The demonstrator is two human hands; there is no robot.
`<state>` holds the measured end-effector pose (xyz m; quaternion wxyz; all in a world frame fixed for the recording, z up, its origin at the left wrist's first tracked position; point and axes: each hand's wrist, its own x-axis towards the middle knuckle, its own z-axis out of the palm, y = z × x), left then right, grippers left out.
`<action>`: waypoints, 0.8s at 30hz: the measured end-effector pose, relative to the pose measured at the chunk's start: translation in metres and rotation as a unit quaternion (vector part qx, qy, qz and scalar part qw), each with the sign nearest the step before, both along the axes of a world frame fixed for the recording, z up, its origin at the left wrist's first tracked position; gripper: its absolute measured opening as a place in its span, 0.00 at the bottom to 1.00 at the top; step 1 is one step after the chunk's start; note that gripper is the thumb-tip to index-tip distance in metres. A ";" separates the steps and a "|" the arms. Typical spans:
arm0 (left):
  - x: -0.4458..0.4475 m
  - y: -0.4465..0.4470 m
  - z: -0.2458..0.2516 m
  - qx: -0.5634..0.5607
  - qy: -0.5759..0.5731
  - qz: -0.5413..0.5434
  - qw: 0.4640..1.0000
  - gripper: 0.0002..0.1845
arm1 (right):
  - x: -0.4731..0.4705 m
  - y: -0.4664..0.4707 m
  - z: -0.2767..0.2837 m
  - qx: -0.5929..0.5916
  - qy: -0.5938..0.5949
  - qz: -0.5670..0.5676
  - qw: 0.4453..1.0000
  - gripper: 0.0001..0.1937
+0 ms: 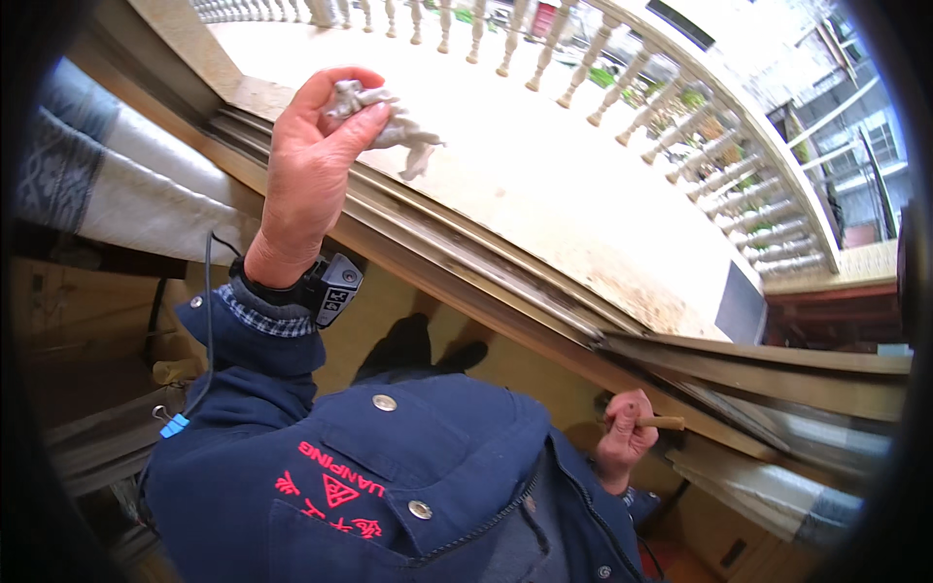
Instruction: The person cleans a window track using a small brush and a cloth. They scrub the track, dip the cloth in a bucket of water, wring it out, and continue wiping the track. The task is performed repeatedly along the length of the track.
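My left hand (313, 160) is raised at the upper left and pinches a crumpled greyish-white rag (393, 127) between thumb and fingers. A loose end of the rag hangs down to the right. Beneath it runs the metal track (466, 262) of a sliding window or door, set in a wooden frame (430, 291). Low on the right, my right hand (627, 433) is closed around a short wooden stick or handle (663, 423). Its other end is hidden in the fist. A device (339, 288) is strapped to my left wrist.
Beyond the track lies a bright balcony floor (525, 211), bounded by a balustrade (583, 69). A sliding panel (765, 372) stands at the right. Curtains hang at left (146, 182) and lower right (758, 481). A cable (210, 313) runs along my left sleeve, held by a blue binder clip (174, 425).
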<state>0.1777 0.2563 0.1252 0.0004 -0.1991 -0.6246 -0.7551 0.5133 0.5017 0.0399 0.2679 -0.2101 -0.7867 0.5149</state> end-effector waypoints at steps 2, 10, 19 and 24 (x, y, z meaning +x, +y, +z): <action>-0.009 -0.025 0.000 0.012 0.002 0.057 0.998 0.11 | -0.003 -0.002 0.003 -0.011 -0.003 0.003 1.000 0.18; -0.065 -0.123 -0.030 0.015 0.007 0.202 0.979 0.10 | -0.048 -0.031 0.017 -0.079 0.013 0.021 0.997 0.19; -0.131 -0.198 -0.040 0.032 0.021 0.253 0.967 0.11 | -0.127 -0.096 0.031 -0.127 0.062 0.025 0.990 0.20; -0.150 -0.209 -0.047 -0.018 0.018 0.237 0.971 0.12 | -0.147 -0.114 0.031 -0.094 0.054 0.028 0.994 0.21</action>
